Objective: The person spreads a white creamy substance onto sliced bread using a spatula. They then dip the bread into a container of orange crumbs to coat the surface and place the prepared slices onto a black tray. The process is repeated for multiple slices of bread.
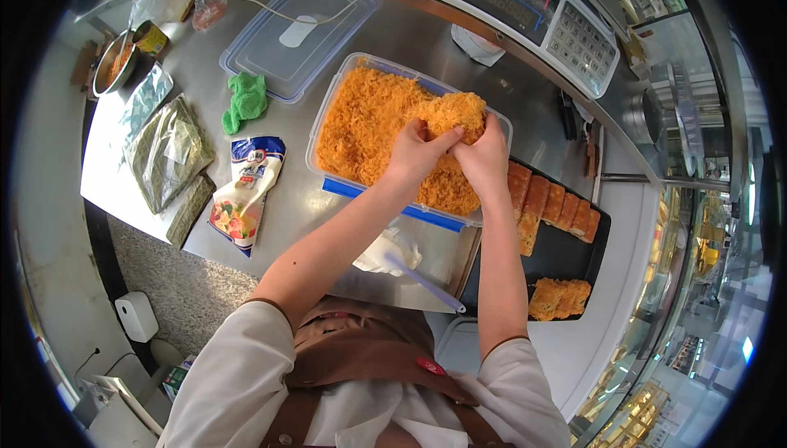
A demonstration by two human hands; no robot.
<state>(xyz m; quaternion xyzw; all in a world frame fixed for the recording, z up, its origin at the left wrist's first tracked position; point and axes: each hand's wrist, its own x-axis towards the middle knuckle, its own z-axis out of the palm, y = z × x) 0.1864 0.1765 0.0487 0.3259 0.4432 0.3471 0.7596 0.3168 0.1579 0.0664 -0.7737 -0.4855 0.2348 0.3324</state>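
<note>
Over the right part of a clear plastic box [312, 153] filled with orange shredded floss [369, 108], I hold a floss-coated piece of cake [459, 109] between both hands. My left hand [416, 153] grips its near left side, with the thumb toward the middle. My right hand [485, 157] closes round its right side, and the thumbs almost meet. The undersides of the fingers are hidden. To the right, a black tray [566, 261] bears several browned cake slices [541, 200] and, at its near end, floss-coated pieces [559, 297].
Near the box lies white cream [385, 253] with a purple-handled spatula [430, 286]. Left stand a squeeze bag [247, 190], a green cloth [246, 102] and seaweed packs [170, 153]. Behind are a clear lid [266, 63] and a scale [574, 42]; a bowl [115, 64] sits far left.
</note>
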